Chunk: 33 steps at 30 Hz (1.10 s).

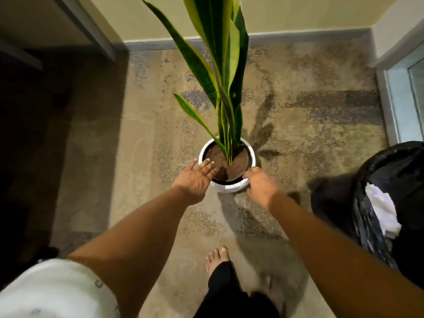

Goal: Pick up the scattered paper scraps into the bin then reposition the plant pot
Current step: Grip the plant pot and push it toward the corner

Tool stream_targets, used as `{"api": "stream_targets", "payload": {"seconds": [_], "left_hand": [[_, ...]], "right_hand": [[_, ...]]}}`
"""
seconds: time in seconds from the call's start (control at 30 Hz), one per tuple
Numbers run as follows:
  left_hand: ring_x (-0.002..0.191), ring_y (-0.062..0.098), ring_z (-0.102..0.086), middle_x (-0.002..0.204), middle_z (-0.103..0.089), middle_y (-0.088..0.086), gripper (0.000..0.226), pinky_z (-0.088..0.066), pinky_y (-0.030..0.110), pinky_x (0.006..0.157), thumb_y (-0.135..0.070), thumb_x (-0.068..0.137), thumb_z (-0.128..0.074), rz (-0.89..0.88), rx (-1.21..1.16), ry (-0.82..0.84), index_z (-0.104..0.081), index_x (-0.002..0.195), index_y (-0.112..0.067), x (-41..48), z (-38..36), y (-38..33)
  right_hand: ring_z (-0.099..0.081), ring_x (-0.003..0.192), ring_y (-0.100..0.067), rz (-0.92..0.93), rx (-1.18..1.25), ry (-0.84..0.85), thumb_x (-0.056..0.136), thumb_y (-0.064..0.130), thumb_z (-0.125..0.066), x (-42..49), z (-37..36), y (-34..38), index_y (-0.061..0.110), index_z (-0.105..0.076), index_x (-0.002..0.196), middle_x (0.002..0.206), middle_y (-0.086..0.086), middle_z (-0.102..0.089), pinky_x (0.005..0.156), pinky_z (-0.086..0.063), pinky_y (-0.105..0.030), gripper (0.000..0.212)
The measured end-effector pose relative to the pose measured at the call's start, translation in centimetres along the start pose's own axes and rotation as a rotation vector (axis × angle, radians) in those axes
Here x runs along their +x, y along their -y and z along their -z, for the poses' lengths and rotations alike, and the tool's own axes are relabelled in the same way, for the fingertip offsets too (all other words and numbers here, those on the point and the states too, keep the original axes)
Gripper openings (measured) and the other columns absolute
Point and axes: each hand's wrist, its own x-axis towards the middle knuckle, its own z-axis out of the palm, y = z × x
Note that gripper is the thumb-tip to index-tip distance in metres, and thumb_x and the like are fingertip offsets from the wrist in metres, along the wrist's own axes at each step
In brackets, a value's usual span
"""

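Pot [231, 188]: white, upright on the mottled floor [309, 115] near the far wall, holding brown soil and a tall green-and-yellow plant [220, 72].
Left hand [195, 177]: we see it spread flat, fingers wide, over the pot's left rim, holding nothing.
Right hand [260, 183]: curled at the pot's right rim, thumb on top; we cannot tell whether it truly grips.
Bin [394, 203]: black-lined, at our right, well apart from the pot, with white scraps [382, 208] inside.
Foot [218, 258]: bare, on the floor behind the pot.
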Motion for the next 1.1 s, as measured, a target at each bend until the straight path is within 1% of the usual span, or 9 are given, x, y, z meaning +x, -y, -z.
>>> {"api": "stream_targets", "payload": {"seconds": [0.1, 0.23, 0.4, 0.53, 0.67, 0.73, 0.77, 0.87, 1.1], "left_hand": [[0.147, 0.020, 0.005, 0.159, 0.003, 0.007, 0.060, 0.004, 0.040, 0.118, -0.014, 0.094, -0.026, -0.055, 0.067, 0.032, 0.000, 0.148, -0.011, 1.9, -0.8, 1.1], [0.147, 0.021, -0.002, 0.159, -0.004, 0.009, 0.057, 0.004, 0.043, 0.118, -0.016, 0.095, -0.026, -0.090, 0.140, 0.114, -0.006, 0.148, -0.011, 3.9, -1.8, 2.0], [0.146, 0.022, -0.011, 0.157, -0.018, 0.009, 0.052, 0.006, 0.042, 0.117, -0.016, 0.096, -0.025, -0.126, 0.191, 0.143, -0.017, 0.147, -0.013, 5.7, -2.7, 2.2], [0.130, 0.016, -0.045, 0.129, -0.058, 0.002, 0.036, 0.006, 0.041, 0.117, -0.012, 0.098, -0.030, -0.177, 0.154, 0.081, -0.050, 0.127, -0.018, 6.8, -3.2, 2.2], [0.109, 0.013, -0.059, 0.107, -0.066, -0.001, 0.029, 0.004, 0.040, 0.118, -0.013, 0.096, -0.035, -0.167, 0.163, 0.096, -0.059, 0.111, -0.017, 7.5, -2.8, 2.1], [0.106, 0.013, -0.061, 0.105, -0.067, -0.002, 0.024, -0.004, 0.036, 0.119, -0.018, 0.097, -0.039, -0.171, 0.157, 0.110, -0.060, 0.108, -0.018, 8.0, -2.3, 2.2], [0.102, 0.012, -0.062, 0.099, -0.067, -0.003, 0.023, -0.016, 0.031, 0.117, -0.021, 0.097, -0.039, -0.171, 0.136, 0.109, -0.060, 0.107, -0.017, 8.2, -1.9, 2.2], [0.089, 0.013, -0.063, 0.074, -0.054, -0.003, 0.028, -0.042, 0.020, 0.087, -0.024, 0.099, -0.034, -0.171, 0.102, 0.115, -0.060, 0.105, -0.014, 8.7, -0.1, 1.7], [0.100, 0.019, -0.059, 0.107, -0.062, 0.006, 0.032, -0.050, 0.028, 0.087, -0.034, 0.096, -0.042, -0.298, 0.128, 0.094, -0.058, 0.111, -0.010, 9.1, 4.4, 0.0]], "right_hand": [[-0.038, 0.132, -0.027, 0.031, -0.111, 0.089, 0.085, 0.000, -0.045, 2.0, -1.2, -0.4, 0.009, -0.044, 0.130, 0.139, -0.013, -0.042, 0.107, -0.036, -0.037, 0.046], [-0.044, 0.123, -0.024, 0.129, -0.320, 0.114, 0.089, 0.003, -0.038, 3.6, -2.5, -1.2, 0.008, -0.046, 0.125, 0.128, -0.011, -0.050, 0.103, -0.036, -0.030, 0.037], [-0.046, 0.121, -0.025, 0.239, -0.484, 0.126, 0.091, 0.005, -0.040, 5.2, -3.1, -2.5, 0.007, -0.048, 0.122, 0.125, -0.011, -0.053, 0.113, -0.026, -0.033, 0.032], [-0.047, 0.119, -0.027, 0.294, -0.505, 0.128, 0.087, -0.001, -0.045, 6.3, -3.3, -2.7, 0.005, -0.054, 0.118, 0.122, -0.013, -0.055, 0.111, -0.026, -0.034, 0.032], [-0.052, 0.112, -0.028, 0.323, -0.516, 0.107, 0.084, -0.006, -0.049, 6.9, -3.1, -2.6, 0.002, -0.059, 0.111, 0.115, -0.015, -0.060, 0.103, -0.039, -0.034, 0.031], [-0.055, 0.108, -0.027, 0.343, -0.514, 0.085, 0.082, -0.007, -0.051, 7.1, -3.0, -2.8, 0.002, -0.060, 0.109, 0.111, -0.015, -0.062, 0.100, -0.043, -0.034, 0.029], [-0.056, 0.106, -0.027, 0.356, -0.515, 0.079, 0.082, -0.008, -0.052, 7.0, -2.7, -2.9, 0.002, -0.061, 0.108, 0.110, -0.015, -0.063, 0.098, -0.043, -0.034, 0.029], [-0.057, 0.105, -0.029, 0.401, -0.515, 0.078, 0.082, -0.011, -0.050, 6.3, -1.8, -3.5, -0.001, -0.060, 0.108, 0.108, -0.016, -0.064, 0.094, -0.043, -0.036, 0.030], [-0.056, 0.111, -0.035, 0.416, -0.491, 0.223, 0.091, -0.003, -0.039, 4.9, 2.0, -7.0, -0.003, -0.056, 0.114, 0.116, -0.019, -0.060, 0.092, -0.046, -0.042, 0.029]]}}
